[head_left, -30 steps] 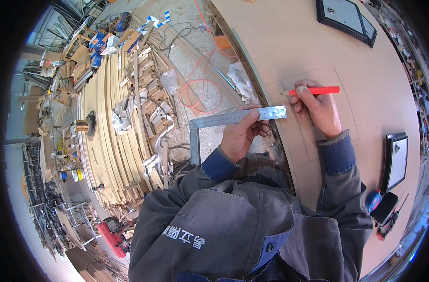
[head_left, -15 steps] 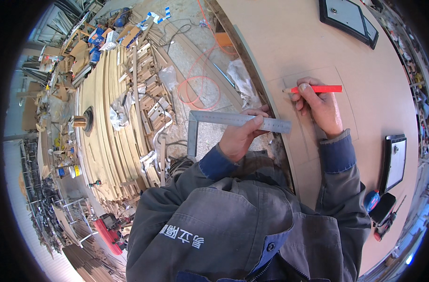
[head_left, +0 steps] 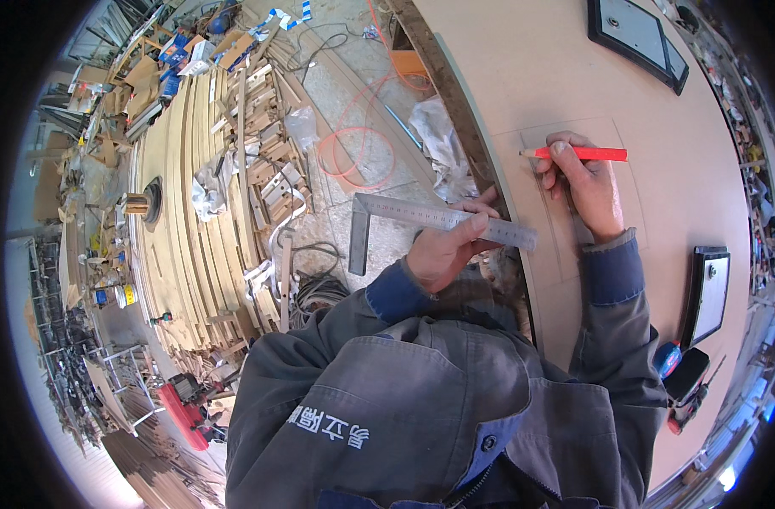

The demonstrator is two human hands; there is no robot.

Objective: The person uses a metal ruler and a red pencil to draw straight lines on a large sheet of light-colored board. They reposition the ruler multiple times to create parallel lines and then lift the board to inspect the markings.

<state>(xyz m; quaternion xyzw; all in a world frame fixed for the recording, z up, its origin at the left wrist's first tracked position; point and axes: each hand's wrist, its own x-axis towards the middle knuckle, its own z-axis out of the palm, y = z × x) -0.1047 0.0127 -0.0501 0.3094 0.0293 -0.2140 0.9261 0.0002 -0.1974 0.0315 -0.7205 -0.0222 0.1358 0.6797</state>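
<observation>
Closest to me, the left hand (head_left: 447, 250) is gripping a silver, L-shaped metal ruler (head_left: 404, 210), thumb on top. I am seeing its long, flat blade pointing right and a bit down, its end sitting over a smooth, tan, flat board (head_left: 685, 170); its short arm is pointing back toward the dark grey cloth jacket (head_left: 396, 390). A little farther, the right hand (head_left: 587, 191) is curling, pinching a bright red, straight pencil (head_left: 606, 153). The pencil is pointing left, lying crosswise above the board; I am not managing to see if its tip is touching. Farther left, long, pale wooden strips (head_left: 179, 254) are lying in a pile.
</observation>
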